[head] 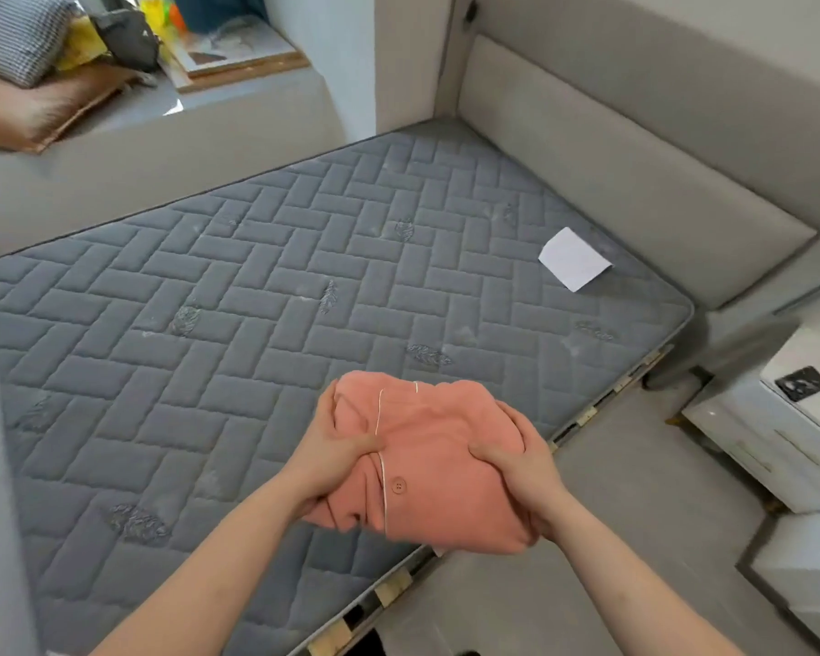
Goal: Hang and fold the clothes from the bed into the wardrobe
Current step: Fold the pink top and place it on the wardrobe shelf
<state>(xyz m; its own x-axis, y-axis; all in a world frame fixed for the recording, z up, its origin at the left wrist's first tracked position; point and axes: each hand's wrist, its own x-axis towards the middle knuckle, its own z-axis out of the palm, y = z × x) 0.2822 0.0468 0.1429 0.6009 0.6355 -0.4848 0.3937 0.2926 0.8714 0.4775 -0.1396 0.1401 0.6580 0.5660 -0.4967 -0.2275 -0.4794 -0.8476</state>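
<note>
A folded salmon-pink garment with white piping and a pink button is held up over the near edge of the bed. My left hand grips its left side, thumb pressed on top. My right hand grips its right side, fingers curled under the bundle. The bare grey quilted mattress lies below and beyond; no other clothes lie on it. The wardrobe is out of sight.
A white sheet of paper lies on the mattress near the padded grey headboard. A white bedside cabinet stands at the right. A window ledge at the back left holds cushions, bags and a frame. Grey floor lies at the right of the bed.
</note>
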